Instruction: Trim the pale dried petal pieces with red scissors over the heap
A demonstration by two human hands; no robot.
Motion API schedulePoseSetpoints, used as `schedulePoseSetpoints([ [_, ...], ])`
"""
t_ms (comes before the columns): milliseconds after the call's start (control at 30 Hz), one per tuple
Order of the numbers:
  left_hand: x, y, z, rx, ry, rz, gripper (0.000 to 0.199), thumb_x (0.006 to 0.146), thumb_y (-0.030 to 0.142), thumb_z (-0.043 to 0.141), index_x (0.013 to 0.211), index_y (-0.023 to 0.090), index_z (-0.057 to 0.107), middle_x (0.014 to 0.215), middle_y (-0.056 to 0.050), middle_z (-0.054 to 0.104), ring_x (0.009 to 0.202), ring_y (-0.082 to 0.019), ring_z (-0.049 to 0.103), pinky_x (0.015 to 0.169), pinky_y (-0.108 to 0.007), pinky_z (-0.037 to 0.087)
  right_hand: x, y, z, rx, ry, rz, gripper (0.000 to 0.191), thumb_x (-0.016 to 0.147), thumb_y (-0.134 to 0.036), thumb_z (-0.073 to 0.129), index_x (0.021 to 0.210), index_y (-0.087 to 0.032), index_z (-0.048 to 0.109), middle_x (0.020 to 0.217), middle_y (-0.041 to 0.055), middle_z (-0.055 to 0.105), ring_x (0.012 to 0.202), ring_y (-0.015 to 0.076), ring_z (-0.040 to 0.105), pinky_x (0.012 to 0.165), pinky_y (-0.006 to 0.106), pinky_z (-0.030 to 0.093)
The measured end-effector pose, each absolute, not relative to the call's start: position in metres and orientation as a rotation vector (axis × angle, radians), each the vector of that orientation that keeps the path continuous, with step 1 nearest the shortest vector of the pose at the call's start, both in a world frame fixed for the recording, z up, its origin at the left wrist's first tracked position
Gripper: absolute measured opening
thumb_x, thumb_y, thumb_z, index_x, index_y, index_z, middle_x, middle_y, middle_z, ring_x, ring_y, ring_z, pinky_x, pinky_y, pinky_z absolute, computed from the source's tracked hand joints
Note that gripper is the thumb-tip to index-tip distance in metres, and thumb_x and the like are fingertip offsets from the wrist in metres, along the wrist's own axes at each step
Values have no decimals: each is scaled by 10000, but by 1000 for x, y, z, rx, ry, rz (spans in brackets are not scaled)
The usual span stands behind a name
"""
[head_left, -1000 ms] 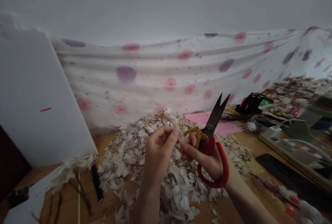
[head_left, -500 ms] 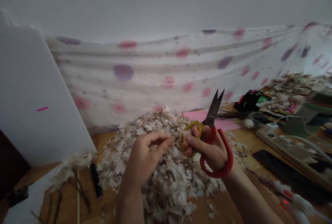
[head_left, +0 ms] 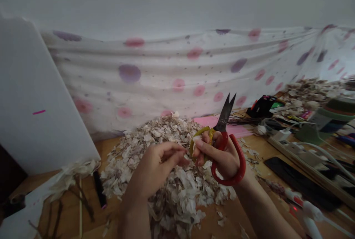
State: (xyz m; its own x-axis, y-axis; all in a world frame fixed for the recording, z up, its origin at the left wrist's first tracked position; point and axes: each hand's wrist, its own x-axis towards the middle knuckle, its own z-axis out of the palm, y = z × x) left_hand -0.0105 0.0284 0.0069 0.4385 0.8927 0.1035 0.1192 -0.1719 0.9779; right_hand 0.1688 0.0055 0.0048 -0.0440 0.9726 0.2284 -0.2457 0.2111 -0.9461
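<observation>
Scissors [head_left: 222, 122] with dark blades, one red handle and one yellow-wrapped handle are in my right hand [head_left: 219, 154]. Their blades point up and away, slightly apart. A small pale flake [head_left: 196, 142] shows at the thumb and fingertips of that hand. Close by on the left, my left hand [head_left: 158, 165] has its thumb and fingertips drawn together in a loose pinch; whatever lies between them is too small to make out. Beneath both hands spreads a heap of dry, whitish petal-like flakes [head_left: 180, 191] on the wooden table [head_left: 222, 224].
A white board [head_left: 55, 120] leans at left, near a black marker [head_left: 99, 189] and a pale bundle with stems [head_left: 74, 180]. On the right are a phone [head_left: 302, 183], a power strip [head_left: 307, 161] and a glue gun [head_left: 307, 209]. Spotted cloth [head_left: 155, 84] covers the back.
My left hand's fingertips have shifted slightly right, closer to my right hand, and its fingers have rearranged. The scissors stay in my right hand. The whole view has shifted a little.
</observation>
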Motion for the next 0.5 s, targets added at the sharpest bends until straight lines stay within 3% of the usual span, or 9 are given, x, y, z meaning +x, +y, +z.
schedulePoseSetpoints([
  [100,-1,28,9,1504,898,1124,215,861,391,676,895,188,738,796,-53,774,753,-187,728,711,-261,566,165,5,3,-860,-1192,1190,469,768,-467,810,729,-187,436,638,17,687,475,119,638,481,192,538],
  [267,15,27,9,1439,783,1209,157,834,280,679,738,164,723,663,-12,660,627,-138,634,599,-216,513,158,2,-1,-878,-1196,1144,508,749,-512,812,718,-187,423,613,-10,628,500,121,643,481,185,522],
  [500,14,28,13,1460,837,1424,116,817,238,689,726,170,709,766,-11,667,747,-139,636,691,-211,505,159,-1,2,-895,-1274,1063,504,770,-476,793,696,-199,377,616,-21,568,495,114,587,470,212,518],
])
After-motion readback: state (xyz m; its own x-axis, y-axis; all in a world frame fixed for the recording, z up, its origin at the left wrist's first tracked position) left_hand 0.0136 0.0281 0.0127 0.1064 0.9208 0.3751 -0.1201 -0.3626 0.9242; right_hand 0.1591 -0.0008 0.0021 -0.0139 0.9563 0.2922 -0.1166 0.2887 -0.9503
